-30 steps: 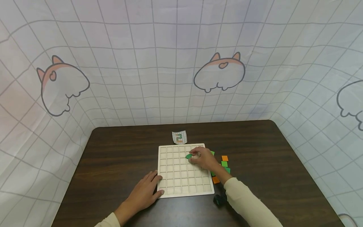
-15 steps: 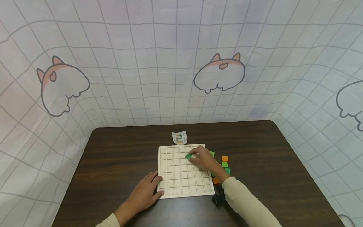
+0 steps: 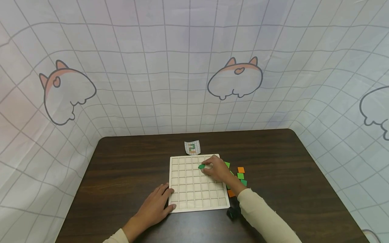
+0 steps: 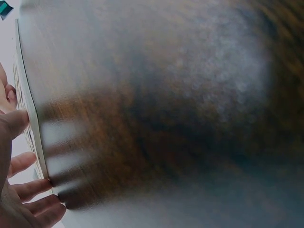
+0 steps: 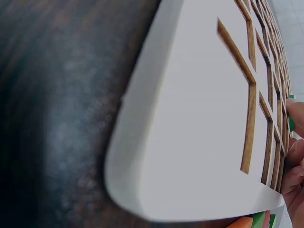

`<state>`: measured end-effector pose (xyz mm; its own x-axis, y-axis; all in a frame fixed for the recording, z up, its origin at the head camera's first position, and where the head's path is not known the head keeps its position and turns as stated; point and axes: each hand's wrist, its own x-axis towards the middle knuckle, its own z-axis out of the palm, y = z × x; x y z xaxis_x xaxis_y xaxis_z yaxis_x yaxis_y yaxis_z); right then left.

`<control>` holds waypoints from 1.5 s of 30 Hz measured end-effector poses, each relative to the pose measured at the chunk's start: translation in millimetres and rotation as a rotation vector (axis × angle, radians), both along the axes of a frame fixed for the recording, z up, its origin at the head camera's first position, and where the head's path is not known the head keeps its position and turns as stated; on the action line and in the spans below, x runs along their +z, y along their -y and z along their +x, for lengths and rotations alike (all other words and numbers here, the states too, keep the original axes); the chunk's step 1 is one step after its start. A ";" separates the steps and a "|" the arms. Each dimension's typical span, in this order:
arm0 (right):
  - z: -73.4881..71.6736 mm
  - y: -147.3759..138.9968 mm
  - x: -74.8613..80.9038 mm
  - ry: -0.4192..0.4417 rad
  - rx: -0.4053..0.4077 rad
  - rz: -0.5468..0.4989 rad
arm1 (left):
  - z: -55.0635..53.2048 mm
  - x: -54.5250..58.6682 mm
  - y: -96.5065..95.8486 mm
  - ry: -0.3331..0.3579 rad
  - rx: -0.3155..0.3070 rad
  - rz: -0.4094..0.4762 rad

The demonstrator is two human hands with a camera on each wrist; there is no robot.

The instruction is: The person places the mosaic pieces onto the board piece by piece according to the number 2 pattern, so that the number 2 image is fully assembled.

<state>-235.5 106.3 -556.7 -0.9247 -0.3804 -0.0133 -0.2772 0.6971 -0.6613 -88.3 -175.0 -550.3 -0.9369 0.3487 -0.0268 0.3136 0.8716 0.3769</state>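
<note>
A cream grid board [image 3: 194, 189] lies on the dark wooden table. My right hand [image 3: 216, 168] pinches a green tile [image 3: 201, 166] between thumb and fingers over the upper part of the board; whether the tile touches the board is hard to tell. At the edge of the right wrist view, the fingers of that hand [image 5: 295, 156] and a sliver of green show beyond the grid. My left hand [image 3: 155, 204] rests with extended fingers at the board's lower left edge, thumb and a finger on the rim. In the left wrist view its fingers [image 4: 35, 192] are spread along the edge.
Behind the board lies a small paper card [image 3: 192, 147] with a coloured grid pattern. Orange tiles [image 3: 241, 169] and green tiles [image 3: 240, 176] lie to the right, some hidden by the right arm. A small black object [image 3: 232, 213] shows beside the right sleeve. Patterned cloth [image 3: 188, 111] surrounds the table.
The green tile in my right hand has shifted very slightly to the left, and the right forearm has edged left with it. My left hand stays in place.
</note>
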 end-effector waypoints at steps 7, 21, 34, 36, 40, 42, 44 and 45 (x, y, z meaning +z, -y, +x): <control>1.0 -1.1 -1.0 -0.008 0.019 -0.021 | -0.2 -2.7 0.6 -0.008 -0.006 -0.008; 2.7 -0.2 -3.4 -0.020 -0.080 -0.056 | -0.7 -3.1 1.8 -0.006 -0.002 -0.015; 2.3 4.3 -3.2 -0.018 -0.141 -0.014 | -0.1 -0.4 1.5 0.008 0.003 -0.007; 2.5 4.9 -2.8 -0.029 -0.142 -0.012 | 0.0 0.6 1.4 0.008 0.005 -0.005; 3.1 6.3 -2.1 -0.045 -0.146 -0.009 | 0.3 1.7 1.2 0.012 0.007 -0.002; 3.6 6.9 -2.1 -0.049 -0.149 -0.009 | 0.5 2.3 1.1 0.012 0.007 0.000; 4.1 7.3 -2.3 -0.052 -0.154 -0.010 | 0.6 2.4 1.1 0.011 0.007 0.002; 4.3 7.5 -2.6 -0.050 -0.155 -0.012 | 0.6 2.4 1.1 0.011 0.007 0.003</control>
